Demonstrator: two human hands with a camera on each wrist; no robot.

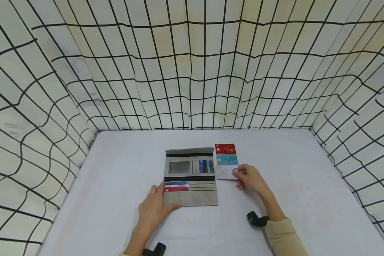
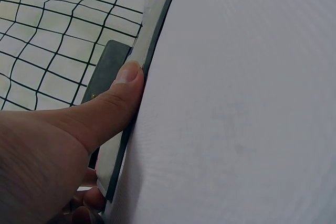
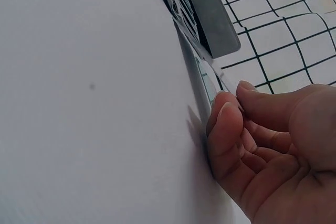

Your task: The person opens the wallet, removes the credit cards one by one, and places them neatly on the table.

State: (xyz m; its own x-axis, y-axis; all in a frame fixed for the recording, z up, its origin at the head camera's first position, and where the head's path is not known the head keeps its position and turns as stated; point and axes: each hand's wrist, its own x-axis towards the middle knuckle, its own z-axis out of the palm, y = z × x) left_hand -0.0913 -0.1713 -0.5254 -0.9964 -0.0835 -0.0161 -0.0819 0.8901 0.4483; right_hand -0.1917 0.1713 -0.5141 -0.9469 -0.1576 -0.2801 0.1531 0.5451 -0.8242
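Item: grey wallet [image 1: 200, 199], unfolded flat on the white tabletop [image 1: 115, 170] before me; blue-and-dark cards [image 1: 206, 166] in its upper slots, a red, white and blue card [image 1: 176, 189] in a lower-left slot.
Item: red card [image 1: 225, 148], teal card [image 1: 227, 159] and white card [image 1: 223, 172], in a column just right of the wallet.

Risks, as judged: white card could slip or tilt, being pinched only near its lower right corner; red and teal cards could slide out of line, if a pull on the white one drags them; wallet could skew, should the steadying hold on its one corner loosen. Whether the cards overlap: cannot tell.

Hands: left hand [image 1: 153, 210] grasping the wallet's near left corner, thumb along the near edge, fingers at the left side. Right hand [image 1: 251, 179] pinching the white card between thumb and fingers, other fingers curled, forearm slanting in from the near right.
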